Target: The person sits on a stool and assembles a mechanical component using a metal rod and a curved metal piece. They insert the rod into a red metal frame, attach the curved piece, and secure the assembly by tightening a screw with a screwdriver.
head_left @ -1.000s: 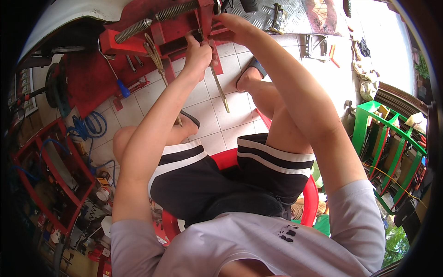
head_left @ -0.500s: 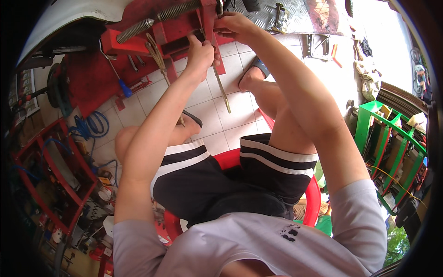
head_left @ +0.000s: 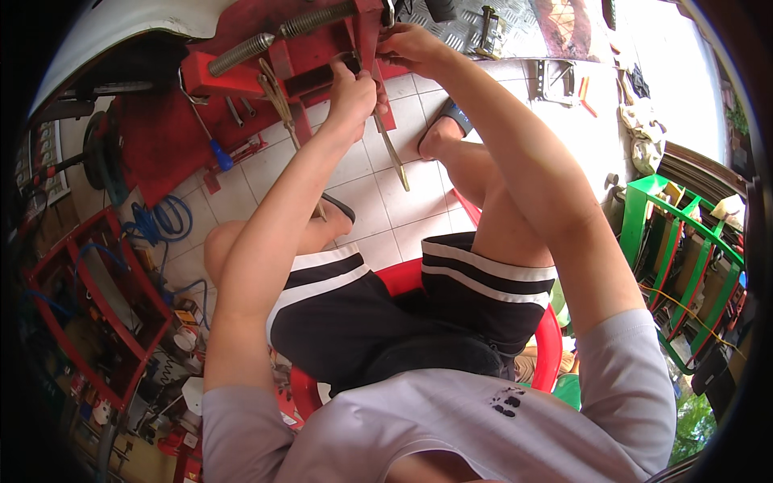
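Note:
My left hand [head_left: 354, 98] is closed at the front of a red metal frame [head_left: 366, 36], with a long thin metal bar [head_left: 390, 149] in its grip. The bar slants down from the fingers, and its flat, dull yellowish end points toward the floor. On the other side of the frame's upright, my right hand [head_left: 409, 47] has its fingers curled against the edge. Whatever lies between those fingertips is hidden. Left of my left hand, a long-handled tool [head_left: 278, 101] hangs from the frame. Thick coil springs [head_left: 314, 18] run along the frame's top.
A blue-handled screwdriver [head_left: 220, 153] hangs at the frame's left. Coiled blue hose [head_left: 165, 221] lies on the tiled floor [head_left: 354, 173]. Red shelving [head_left: 97, 306] stands left, a green rack [head_left: 684, 266] right. Beneath me is a red stool [head_left: 546, 354]. Ridged metal plate [head_left: 515, 36] lies beyond my right hand.
The lower end of the metal bar has swung slightly to the right and up. Both hands stay at nearly the same places on the red frame.

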Tool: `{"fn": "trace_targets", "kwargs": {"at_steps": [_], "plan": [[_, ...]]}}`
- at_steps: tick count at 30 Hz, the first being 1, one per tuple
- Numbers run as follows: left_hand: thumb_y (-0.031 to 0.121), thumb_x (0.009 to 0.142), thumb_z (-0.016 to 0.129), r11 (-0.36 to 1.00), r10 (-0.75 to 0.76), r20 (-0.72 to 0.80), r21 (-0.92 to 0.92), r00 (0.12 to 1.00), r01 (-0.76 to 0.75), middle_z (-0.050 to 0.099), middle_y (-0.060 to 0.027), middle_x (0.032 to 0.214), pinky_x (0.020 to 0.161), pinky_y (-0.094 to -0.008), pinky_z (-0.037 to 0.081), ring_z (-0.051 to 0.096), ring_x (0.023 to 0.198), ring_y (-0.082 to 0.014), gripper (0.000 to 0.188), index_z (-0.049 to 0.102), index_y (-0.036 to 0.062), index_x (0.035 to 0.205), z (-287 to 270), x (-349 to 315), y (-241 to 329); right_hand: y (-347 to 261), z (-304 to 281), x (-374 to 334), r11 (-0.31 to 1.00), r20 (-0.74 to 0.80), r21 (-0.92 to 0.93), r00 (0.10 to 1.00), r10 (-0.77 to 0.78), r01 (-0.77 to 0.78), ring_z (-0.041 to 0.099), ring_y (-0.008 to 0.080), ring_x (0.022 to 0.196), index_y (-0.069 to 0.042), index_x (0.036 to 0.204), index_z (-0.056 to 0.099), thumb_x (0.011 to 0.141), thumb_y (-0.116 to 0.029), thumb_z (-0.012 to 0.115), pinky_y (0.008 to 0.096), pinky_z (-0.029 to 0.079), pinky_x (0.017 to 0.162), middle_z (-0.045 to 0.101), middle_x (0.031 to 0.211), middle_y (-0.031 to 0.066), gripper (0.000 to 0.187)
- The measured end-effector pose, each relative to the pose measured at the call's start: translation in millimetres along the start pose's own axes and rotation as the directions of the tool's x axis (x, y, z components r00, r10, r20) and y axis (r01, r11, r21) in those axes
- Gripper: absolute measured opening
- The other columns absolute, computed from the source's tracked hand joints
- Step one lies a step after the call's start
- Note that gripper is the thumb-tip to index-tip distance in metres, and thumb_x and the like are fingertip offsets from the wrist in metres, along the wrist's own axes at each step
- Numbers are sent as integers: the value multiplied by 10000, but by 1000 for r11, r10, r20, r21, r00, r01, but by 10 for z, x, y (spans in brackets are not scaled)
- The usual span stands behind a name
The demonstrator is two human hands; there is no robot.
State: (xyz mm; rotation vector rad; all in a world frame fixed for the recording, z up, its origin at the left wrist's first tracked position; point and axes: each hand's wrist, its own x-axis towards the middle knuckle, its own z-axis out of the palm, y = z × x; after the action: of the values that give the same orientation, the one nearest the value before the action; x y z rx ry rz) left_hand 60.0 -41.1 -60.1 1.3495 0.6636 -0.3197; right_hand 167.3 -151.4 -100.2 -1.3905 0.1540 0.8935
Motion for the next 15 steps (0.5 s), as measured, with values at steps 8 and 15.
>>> {"fn": "trace_targets", "kwargs": {"at_steps": [8,15], "plan": [[105,978,370,999,-43,-5,17,999,43,492,-103,979,501,-271,489,537,645,-139,269,268,123,1225,1,0,7,-42,9,-52,999,-10,-38,1000,12,-12,604,158,861,-3,1049,588,831,1,589,285,496,768,637,958,72,218],[117,977,371,998,-55,-7,8,998,55,492,-90,977,513,-278,502,545,658,-139,272,274,118,1231,5,-15,22,-26,-29,-2,995,-21,-74,998,65,-66,614,157,813,0,1041,606,828,-36,614,284,507,757,647,932,70,216]]}}
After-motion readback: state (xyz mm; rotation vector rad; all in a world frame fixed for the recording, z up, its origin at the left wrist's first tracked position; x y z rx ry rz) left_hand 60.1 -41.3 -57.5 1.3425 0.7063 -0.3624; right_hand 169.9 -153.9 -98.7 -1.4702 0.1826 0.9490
